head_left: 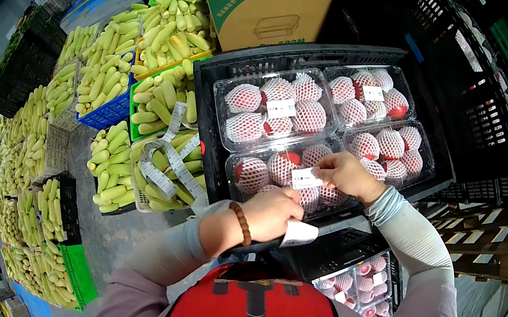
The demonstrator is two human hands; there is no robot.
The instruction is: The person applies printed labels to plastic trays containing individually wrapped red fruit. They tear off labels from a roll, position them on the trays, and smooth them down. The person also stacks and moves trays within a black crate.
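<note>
A black crate (210, 144) in front of me holds clear plastic boxes of red round produce in white foam nets. On the nearest clear box (241, 191) lies a white printed label (307, 179). My right hand (347, 175) has its thumb and fingers closed together at the label's right edge. Just nearer to me, my left hand (266, 215) is closed around a strip of label paper, whose white end (300, 234) sticks out below the fingers. The other boxes, such as the upper left box (225, 128), carry white labels on their lids.
A long curled label strip (159, 177) drapes over crates of pale green squash (110, 167) at left. A cardboard box (266, 11) stands behind the black crate. Stacked black crates (461, 100) and a wooden pallet (491, 241) are at right. More packed boxes (364, 283) sit below.
</note>
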